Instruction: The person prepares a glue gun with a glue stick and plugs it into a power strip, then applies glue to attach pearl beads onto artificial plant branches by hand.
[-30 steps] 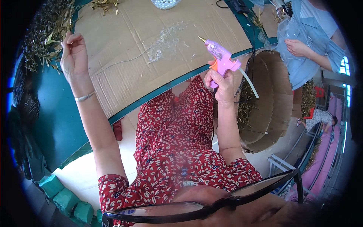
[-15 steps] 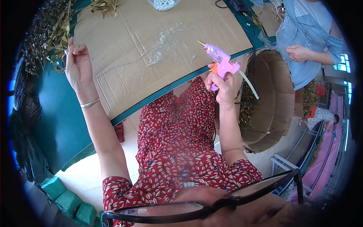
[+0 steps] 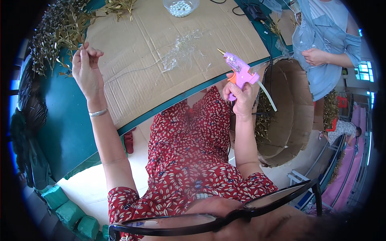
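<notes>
Head view, left side: the left hand (image 3: pixel 89 74) is raised beside gold sprigs (image 3: pixel 64 34), fingers bent together; I cannot tell whether its grip pinches a stem. Clear strands (image 3: pixel 181 50), probably glue already spent, lie mid cardboard sheet (image 3: pixel 132 86); no joined piece shows. White beads (image 3: pixel 179 9) still sit loose in a far bowl. The right hand's (image 3: pixel 241 98) grip is closed around the handle of a purple glue gun (image 3: pixel 238 66), nozzle pointing far left, apart from the beads.

Around them, left to right: green bundles (image 3: pixel 70 213), teal counter (image 3: pixel 60 124) under the sheet, round cardboard bin (image 3: pixel 295 100), blue-clad person (image 3: pixel 327 60).
</notes>
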### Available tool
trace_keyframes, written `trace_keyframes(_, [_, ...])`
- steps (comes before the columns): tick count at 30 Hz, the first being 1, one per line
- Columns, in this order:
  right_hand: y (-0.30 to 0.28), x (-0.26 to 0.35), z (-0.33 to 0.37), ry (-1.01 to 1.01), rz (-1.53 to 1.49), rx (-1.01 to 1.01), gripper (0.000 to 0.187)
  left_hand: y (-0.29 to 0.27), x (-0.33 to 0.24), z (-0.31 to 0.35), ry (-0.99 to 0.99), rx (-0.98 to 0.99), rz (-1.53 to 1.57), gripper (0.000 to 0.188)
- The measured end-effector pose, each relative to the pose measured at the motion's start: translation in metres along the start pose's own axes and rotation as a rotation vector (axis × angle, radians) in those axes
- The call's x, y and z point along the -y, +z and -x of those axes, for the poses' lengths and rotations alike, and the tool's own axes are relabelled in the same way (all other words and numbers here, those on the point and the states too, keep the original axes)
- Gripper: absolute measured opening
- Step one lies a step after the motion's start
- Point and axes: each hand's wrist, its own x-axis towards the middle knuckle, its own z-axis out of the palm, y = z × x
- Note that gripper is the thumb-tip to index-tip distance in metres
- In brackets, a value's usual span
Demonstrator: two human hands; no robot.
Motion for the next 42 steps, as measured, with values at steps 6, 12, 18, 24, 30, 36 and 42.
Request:
trace_keyframes(6, [-0.016,-0.005,0.001,-0.019,-0.143,-0.008,0.033,-0.022,0.009,0.01,0.037,0.103,0.069,0.024])
trace_keyframes(12, [-0.008,0.029,0.012,-0.102,-0.178,0.024,0.034,0.039,-0.002,0.049,-0.239,0.101,0.341,0.016])
trace_keyframes(18, [0.016,0.039,-0.003,-0.163,-0.205,0.017,0.035,0.04,0.03,0.06,-0.411,0.335,0.552,0.009])
trace_keyframes(24, [0.045,0.021,-0.049,-0.408,-0.017,-0.147,0.032,0.076,0.018,0.101,-0.568,0.313,0.515,0.004])
trace_keyframes(30, [0.066,0.0,-0.077,-0.327,0.128,0.034,0.034,0.059,0.009,0.12,-0.584,0.396,0.496,0.011])
trace_keyframes(36, [0.071,-0.005,-0.071,-0.21,0.197,0.135,0.033,0.04,-0.016,0.12,-0.651,0.416,0.47,0.018])
trace_keyframes(42, [0.087,-0.005,-0.066,-0.243,0.164,0.235,0.026,0.006,-0.042,0.115,-0.664,0.503,0.253,0.036])
